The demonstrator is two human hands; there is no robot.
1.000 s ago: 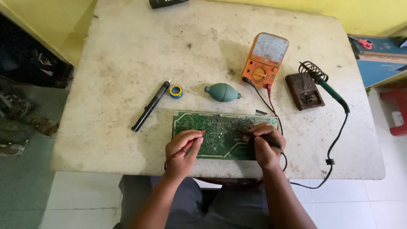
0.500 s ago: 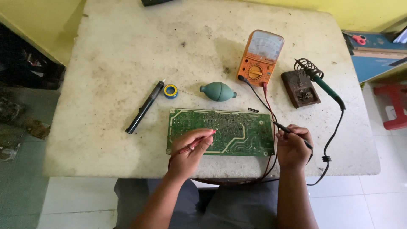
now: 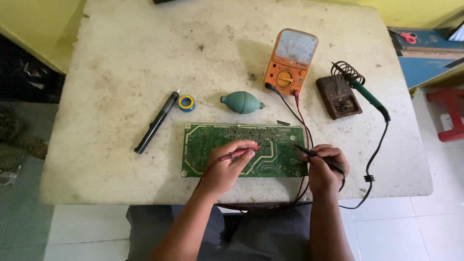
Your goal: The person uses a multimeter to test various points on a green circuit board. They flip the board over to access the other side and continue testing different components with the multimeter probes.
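A green circuit board (image 3: 208,145) lies flat near the front edge of a worn white table (image 3: 121,58). My left hand (image 3: 226,166) holds a red test probe (image 3: 241,152) with its tip on the middle of the board. My right hand (image 3: 326,169) grips a black test probe (image 3: 309,151), whose tip touches the board's right end. Red and black leads run from both probes to an orange analog multimeter (image 3: 290,62) standing behind the board.
A soldering iron (image 3: 369,99) rests in a coil stand on a brown block (image 3: 338,96) at the right. A teal rubber blower bulb (image 3: 241,102), a small solder spool (image 3: 186,102) and a black desoldering pump (image 3: 155,123) lie left of the meter. Scissors (image 3: 410,36) lie on a blue shelf.
My right hand has slid from over the board's right part to its right edge with the black probe. My left hand stays over the middle of the board.
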